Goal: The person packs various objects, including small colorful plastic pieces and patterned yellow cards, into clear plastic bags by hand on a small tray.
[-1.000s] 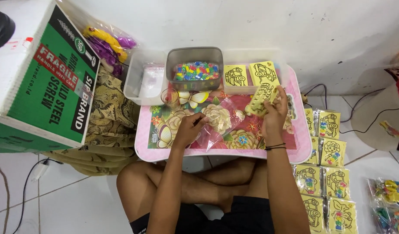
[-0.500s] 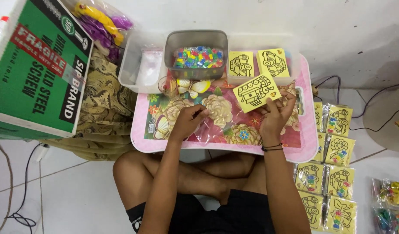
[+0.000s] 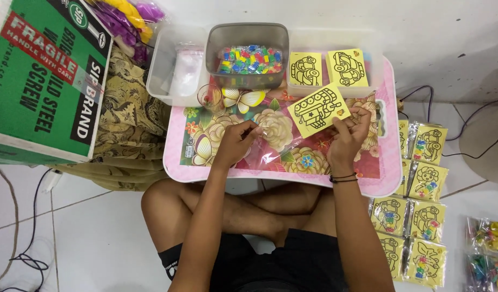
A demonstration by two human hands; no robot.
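Now right hand [image 3: 347, 138] holds yellow card [image 3: 318, 110], long axis tilted up-right.

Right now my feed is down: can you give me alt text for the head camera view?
Seated cross-legged at a pink floral tray table, a person holds a yellow picture card in the right hand while the left hand pinches a clear plastic sleeve. Behind sit a grey tub of coloured pieces and two more yellow cards.
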